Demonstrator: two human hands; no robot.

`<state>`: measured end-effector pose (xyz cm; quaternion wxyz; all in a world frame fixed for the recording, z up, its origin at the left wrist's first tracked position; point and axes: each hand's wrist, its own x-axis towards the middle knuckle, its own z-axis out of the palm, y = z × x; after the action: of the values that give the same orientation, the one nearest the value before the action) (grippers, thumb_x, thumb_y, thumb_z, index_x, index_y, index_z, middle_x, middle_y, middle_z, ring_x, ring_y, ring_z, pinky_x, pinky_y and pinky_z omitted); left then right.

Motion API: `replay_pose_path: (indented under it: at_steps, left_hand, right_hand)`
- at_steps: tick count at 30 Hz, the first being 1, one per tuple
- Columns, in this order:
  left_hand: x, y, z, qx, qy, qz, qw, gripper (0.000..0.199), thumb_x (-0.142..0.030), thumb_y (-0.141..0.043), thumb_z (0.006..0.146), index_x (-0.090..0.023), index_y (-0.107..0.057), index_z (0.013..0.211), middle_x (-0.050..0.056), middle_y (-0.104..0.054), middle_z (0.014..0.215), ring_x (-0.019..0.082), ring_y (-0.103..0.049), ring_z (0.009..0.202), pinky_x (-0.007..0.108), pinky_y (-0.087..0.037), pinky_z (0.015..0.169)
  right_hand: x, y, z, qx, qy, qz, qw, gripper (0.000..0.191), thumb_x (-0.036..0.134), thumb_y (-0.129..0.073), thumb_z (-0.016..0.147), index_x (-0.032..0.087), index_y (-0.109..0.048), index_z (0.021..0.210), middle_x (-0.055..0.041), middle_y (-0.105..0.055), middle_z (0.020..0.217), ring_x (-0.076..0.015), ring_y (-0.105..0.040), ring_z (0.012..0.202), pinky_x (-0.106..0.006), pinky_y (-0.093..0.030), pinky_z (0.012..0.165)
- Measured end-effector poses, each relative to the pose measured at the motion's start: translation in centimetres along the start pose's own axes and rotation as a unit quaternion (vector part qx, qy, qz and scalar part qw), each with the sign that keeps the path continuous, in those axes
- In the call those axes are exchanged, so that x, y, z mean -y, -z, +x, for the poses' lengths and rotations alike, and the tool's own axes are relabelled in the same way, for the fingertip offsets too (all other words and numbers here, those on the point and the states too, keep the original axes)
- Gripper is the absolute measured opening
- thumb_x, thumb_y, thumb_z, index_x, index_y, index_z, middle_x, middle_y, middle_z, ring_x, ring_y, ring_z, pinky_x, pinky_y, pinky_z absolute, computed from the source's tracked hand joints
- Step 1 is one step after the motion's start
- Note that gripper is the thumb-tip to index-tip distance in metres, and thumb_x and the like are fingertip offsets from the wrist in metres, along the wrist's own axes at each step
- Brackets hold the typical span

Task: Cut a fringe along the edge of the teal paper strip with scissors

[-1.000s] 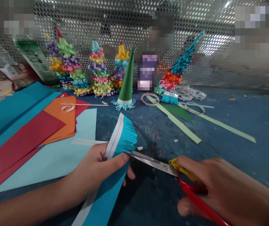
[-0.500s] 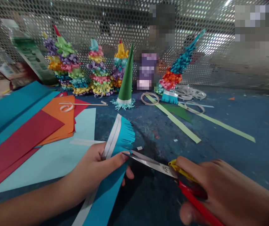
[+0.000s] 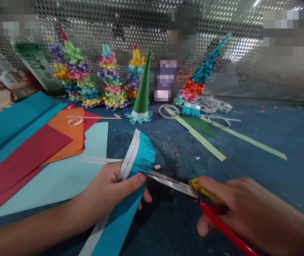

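Note:
My left hand point(image 3: 120, 188) pinches a blue paper strip point(image 3: 122, 220) between thumb and fingers, at the lower middle. The strip has double-sided tape along its left edge, and its upper right edge is cut into a fringe point(image 3: 146, 149). My right hand point(image 3: 229, 202) grips scissors point(image 3: 170, 180) with red and yellow handles. Their tips lie at the strip's fringed edge, beside my left thumb, with the blades nearly closed.
A green cone point(image 3: 143, 92) with a fringed base stands behind the strip. Colourful fringed cones point(image 3: 112, 78) line the mesh. Coloured paper sheets point(image 3: 26, 153) lie left; tape rings point(image 3: 169, 111) and pale green strips point(image 3: 207, 144) lie right. A bottle point(image 3: 38, 64) leans back left.
The scissor blades have come closer together and shifted slightly left, as my right hand's fingers closed. The strip's fringed top has moved slightly right.

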<state>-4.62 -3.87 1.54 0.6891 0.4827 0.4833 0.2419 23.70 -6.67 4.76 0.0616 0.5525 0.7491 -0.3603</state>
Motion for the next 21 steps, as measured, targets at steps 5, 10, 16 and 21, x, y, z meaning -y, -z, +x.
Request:
replay_pose_path:
  at_steps: [5,10,16,21]
  left_hand:
    - [-0.06,0.11,0.04,0.007,0.001,0.011,1.0,0.033,-0.044,-0.078,0.093,-0.019,-0.081,0.072,0.004,-0.081,0.069,0.015,-0.068,0.058,0.022,-0.054,0.057]
    - [-0.14,0.01,0.01,0.007,0.024,-0.043,0.999,0.032,-0.046,-0.081,0.089,-0.019,-0.077,0.073,0.003,-0.082,0.07,0.015,-0.069,0.058,0.02,-0.053,0.054]
    - [-0.39,-0.12,-0.04,0.013,0.034,-0.025,0.999,0.037,-0.049,-0.084,0.086,-0.018,-0.074,0.07,0.004,-0.08,0.068,0.014,-0.067,0.057,0.019,-0.052,0.052]
    - [-0.34,0.03,-0.14,0.012,0.036,-0.015,0.999,0.034,-0.047,-0.086,0.084,-0.018,-0.073,0.073,0.004,-0.08,0.068,0.014,-0.065,0.056,0.019,-0.051,0.051]
  right_hand:
    - [0.08,0.33,0.22,-0.008,0.0,-0.018,1.0,0.024,0.01,-0.063,0.086,0.029,-0.051,0.08,0.0116,-0.087,0.079,-0.0204,-0.082,0.064,-0.026,-0.047,0.056]
    - [-0.06,0.67,0.42,0.004,-0.024,-0.009,1.0,0.022,0.012,-0.068,0.086,0.029,-0.054,0.079,0.0098,-0.084,0.07,-0.0185,-0.072,0.055,-0.024,-0.04,0.051]
    - [-0.06,0.68,-0.07,-0.034,-0.006,-0.094,0.995,0.027,0.031,-0.088,0.077,0.027,-0.062,0.083,0.0005,-0.078,0.071,-0.0251,-0.072,0.062,-0.028,-0.038,0.055]
    - [-0.04,0.26,-0.47,-0.04,0.003,-0.066,0.997,0.024,0.036,-0.084,0.082,0.027,-0.062,0.087,-0.0008,-0.081,0.074,-0.0275,-0.075,0.066,-0.03,-0.042,0.058]
